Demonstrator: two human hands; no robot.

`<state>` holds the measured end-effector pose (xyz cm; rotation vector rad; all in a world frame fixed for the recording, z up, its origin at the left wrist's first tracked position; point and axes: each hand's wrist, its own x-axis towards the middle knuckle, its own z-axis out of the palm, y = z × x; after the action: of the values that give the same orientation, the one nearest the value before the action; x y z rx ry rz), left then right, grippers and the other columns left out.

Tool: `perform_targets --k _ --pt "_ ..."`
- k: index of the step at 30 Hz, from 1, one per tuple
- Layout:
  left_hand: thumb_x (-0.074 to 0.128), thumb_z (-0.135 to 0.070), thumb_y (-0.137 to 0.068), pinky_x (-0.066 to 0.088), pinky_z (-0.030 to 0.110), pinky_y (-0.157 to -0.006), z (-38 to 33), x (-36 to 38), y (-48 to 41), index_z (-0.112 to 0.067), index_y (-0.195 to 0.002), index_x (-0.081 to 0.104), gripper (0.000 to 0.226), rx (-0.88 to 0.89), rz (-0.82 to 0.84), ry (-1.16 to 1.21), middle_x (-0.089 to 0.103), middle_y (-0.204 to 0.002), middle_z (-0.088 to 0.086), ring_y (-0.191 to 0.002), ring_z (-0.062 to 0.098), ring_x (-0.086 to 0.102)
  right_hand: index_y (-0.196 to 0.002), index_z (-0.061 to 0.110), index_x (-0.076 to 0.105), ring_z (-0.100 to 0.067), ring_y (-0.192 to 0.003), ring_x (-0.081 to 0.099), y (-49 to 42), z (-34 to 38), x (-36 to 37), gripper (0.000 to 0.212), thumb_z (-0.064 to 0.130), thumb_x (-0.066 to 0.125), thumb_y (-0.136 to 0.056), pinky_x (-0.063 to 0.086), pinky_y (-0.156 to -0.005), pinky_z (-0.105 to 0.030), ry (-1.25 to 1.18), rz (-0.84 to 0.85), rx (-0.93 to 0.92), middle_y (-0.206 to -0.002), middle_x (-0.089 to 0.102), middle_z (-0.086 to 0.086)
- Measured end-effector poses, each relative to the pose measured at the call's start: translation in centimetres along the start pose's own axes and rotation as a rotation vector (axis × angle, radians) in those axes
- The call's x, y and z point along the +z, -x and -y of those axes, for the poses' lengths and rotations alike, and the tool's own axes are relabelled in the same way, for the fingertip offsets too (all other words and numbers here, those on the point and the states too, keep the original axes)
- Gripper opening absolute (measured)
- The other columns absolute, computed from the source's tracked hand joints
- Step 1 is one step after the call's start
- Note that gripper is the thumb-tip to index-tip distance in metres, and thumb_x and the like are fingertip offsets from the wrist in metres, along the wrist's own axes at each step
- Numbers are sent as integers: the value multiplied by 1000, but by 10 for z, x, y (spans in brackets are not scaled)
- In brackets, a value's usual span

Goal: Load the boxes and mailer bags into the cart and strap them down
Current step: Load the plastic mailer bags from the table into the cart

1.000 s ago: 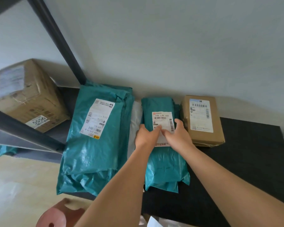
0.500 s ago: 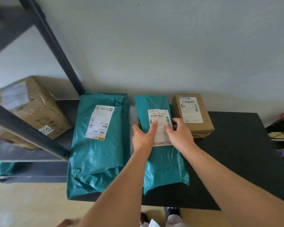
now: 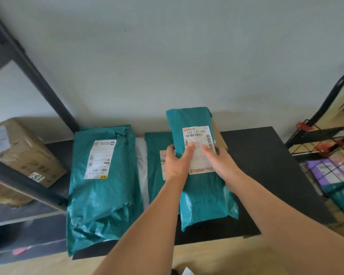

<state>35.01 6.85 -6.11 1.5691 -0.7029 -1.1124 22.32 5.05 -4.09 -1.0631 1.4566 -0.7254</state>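
Note:
A teal mailer bag (image 3: 203, 199) with a white label is held up above the black shelf (image 3: 262, 155). My left hand (image 3: 176, 161) grips its left edge, thumb on the label. My right hand (image 3: 219, 157) grips its right side, thumb on the label too. Beneath it lies another teal mailer bag (image 3: 157, 167) with a partly hidden label. A large teal mailer bag (image 3: 101, 185) lies to the left. The small brown box (image 3: 219, 137) is mostly hidden behind the lifted bag. The wire cart (image 3: 326, 147) stands at the right edge.
A big cardboard box (image 3: 22, 155) sits on the left shelf behind a dark metal post (image 3: 38, 76). A white package (image 3: 141, 165) lies between the teal bags. Purple parcels (image 3: 330, 171) and teal bags are in the cart. The wall is close behind.
Both hands have lifted the labelled teal mailer off the stack and moved it right, uncovering another teal mailer below and covering the brown box. The view has swung right; the cart has come into sight.

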Motion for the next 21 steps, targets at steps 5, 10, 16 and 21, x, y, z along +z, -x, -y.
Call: perform_targets --k 5,10,16,21 --pt "72 -58 -76 59 38 -83 1 59 26 -27 -117 55 54 11 112 -5 69 -107 -6 -93 13 70 -117 20 55 -15 -89 72 16 -14 -65 39 46 65 -91 60 -77 -33 -96 -72 -14 -103 73 2" --pt "76 -59 -72 59 38 -83 15 133 66 -24 -121 57 63 -41 189 -2 69 -110 -6 -94 14 69 -126 17 52 -16 -92 70 33 -39 -145 46 46 63 -91 60 -80 -35 -75 -180 15 -106 69 0" --pt "79 -55 -70 59 41 -81 37 215 110 -24 -109 61 53 -121 302 -52 71 -103 -4 -90 16 71 -128 21 53 -14 -91 70 56 -78 -236 46 43 66 -90 59 -69 -29 -136 -272 1 -106 69 2" --pt "83 -48 -69 60 33 -74 59 288 157 -23 -111 61 54 -199 385 -10 72 -103 -5 -88 14 72 -128 22 54 -13 -90 68 76 -114 -318 43 38 67 -91 55 -64 -25 -155 -349 -20 -104 67 5"
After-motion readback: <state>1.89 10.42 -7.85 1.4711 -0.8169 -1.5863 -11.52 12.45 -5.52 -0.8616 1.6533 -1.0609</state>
